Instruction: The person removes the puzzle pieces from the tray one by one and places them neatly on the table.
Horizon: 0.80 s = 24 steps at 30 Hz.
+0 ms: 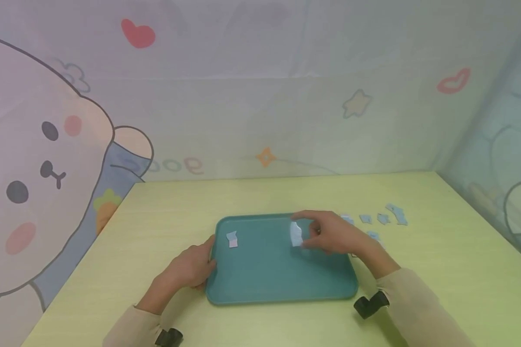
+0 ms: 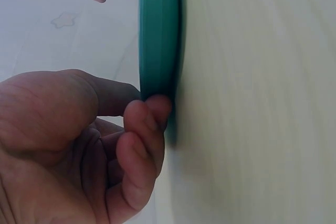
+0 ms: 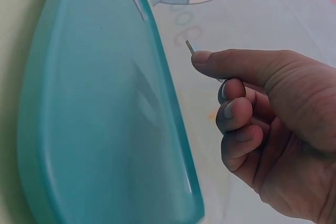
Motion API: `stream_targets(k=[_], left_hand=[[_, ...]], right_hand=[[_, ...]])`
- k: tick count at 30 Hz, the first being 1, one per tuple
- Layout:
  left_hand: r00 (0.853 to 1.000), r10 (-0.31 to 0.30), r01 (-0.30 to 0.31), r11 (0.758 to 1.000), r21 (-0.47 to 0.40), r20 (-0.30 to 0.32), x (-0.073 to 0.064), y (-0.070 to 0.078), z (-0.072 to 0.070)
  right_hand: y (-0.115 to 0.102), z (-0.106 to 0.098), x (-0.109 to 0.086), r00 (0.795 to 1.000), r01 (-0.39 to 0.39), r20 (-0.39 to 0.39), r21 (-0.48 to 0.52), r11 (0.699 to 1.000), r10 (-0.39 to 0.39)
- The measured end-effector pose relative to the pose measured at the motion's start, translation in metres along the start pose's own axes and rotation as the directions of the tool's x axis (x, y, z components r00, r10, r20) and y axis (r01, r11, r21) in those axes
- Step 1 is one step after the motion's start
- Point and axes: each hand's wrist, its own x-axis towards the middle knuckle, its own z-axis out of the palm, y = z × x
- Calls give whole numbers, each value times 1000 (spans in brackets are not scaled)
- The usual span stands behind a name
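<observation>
A teal tray [image 1: 260, 279] lies on the table, and my left hand [image 1: 193, 265] grips its left rim. In the left wrist view the fingertips [image 2: 142, 121] curl under the tray's edge [image 2: 158, 35] with the thumb on the other side. My right hand [image 1: 335, 232] pinches a pale puzzle piece [image 1: 296, 234] between thumb and index finger, held above the right part of the tray. From the right wrist view only the thin edge of that piece [image 3: 189, 46] shows past the thumb. A small blue and pink puzzle piece [image 1: 232, 239] lies at the tray's upper left.
Several pale blue puzzle pieces [image 1: 383, 219] lie on the yellow table [image 1: 443, 270] right of the tray, some partly hidden behind the right hand and forearm. A cartoon-printed cloth [image 1: 252, 96] hangs behind the table. Black wrist cameras [image 1: 371, 304] sit at both sleeves.
</observation>
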Motion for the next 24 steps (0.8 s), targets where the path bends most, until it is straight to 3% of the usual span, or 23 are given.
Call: stream_targets(k=[16, 24], left_hand=[[1000, -7, 7, 1000, -1, 11, 2, -1, 0], [1000, 7, -7, 1000, -3, 5, 1, -1, 1]], right_hand=[[9, -20, -16, 998, -57, -34, 22, 998, 57], [17, -33, -29, 996, -57, -77, -24, 998, 55]])
